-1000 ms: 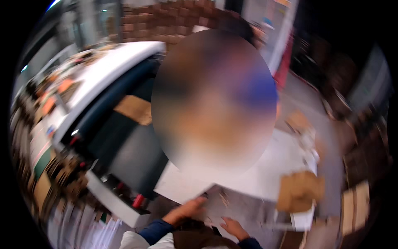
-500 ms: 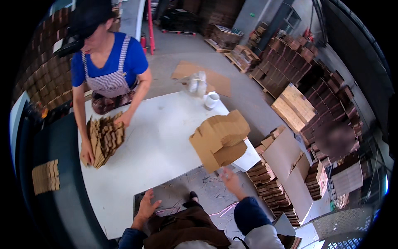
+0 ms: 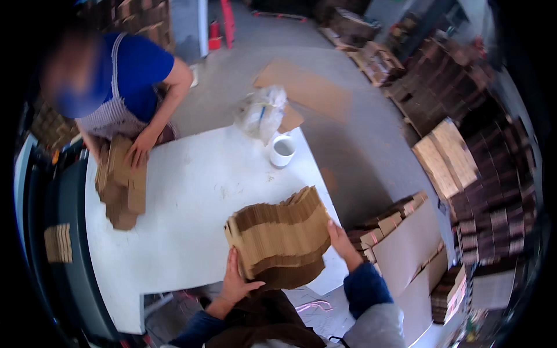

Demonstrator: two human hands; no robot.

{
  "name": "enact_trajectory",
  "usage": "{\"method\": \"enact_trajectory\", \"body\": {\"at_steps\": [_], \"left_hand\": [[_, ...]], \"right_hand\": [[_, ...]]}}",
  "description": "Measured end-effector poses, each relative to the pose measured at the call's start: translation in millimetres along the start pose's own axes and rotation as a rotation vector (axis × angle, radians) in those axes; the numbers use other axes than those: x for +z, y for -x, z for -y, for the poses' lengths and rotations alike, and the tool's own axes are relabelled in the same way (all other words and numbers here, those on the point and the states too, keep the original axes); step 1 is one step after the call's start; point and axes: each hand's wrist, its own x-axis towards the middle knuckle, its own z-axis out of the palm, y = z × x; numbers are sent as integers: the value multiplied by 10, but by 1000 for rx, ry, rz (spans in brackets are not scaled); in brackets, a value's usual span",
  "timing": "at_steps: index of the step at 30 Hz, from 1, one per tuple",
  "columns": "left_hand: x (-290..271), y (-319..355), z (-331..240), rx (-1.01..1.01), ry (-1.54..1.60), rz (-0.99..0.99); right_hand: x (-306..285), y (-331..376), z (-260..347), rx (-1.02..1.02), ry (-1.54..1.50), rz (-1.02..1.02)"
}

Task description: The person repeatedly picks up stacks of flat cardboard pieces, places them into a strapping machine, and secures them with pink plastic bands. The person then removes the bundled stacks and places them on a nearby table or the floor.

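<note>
A thick stack of brown cardboard pieces stands near the table's near right corner, edges fanned in wavy layers. My left hand rests against its left end, fingers up along the side and thumb toward the near edge. At the opposite end, my right hand presses on the stack with its fingers, partly hidden by it. A co-worker's hand lies on another cardboard stack at the left side of the white table.
A white roll and a clear plastic bundle sit by the far right corner. Flat cardboard lies on the floor beyond. Tall cardboard piles stand to my right. A dark machine borders the table's left.
Both my hands have come up to the stack and hold its two ends; the stack is turned and nearer me. The co-worker's stack has been turned over or upright. My view has shifted.
</note>
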Motion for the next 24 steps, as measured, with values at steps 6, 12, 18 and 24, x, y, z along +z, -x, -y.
{"method": "enact_trajectory", "body": {"at_steps": [6, 12, 18, 24], "left_hand": [[-175, -101, 216, 60, -143, 91], [-164, -134, 105, 15, -186, 97], [-458, 274, -109, -172, 101, -51], [-672, 1203, -499, -162, 70, -405]], "right_hand": [[92, 1, -105, -361, -7, 336], [431, -184, -620, -419, -132, 520], [700, -49, -875, -274, -176, 591], [840, 169, 542, -380, -86, 725]]}}
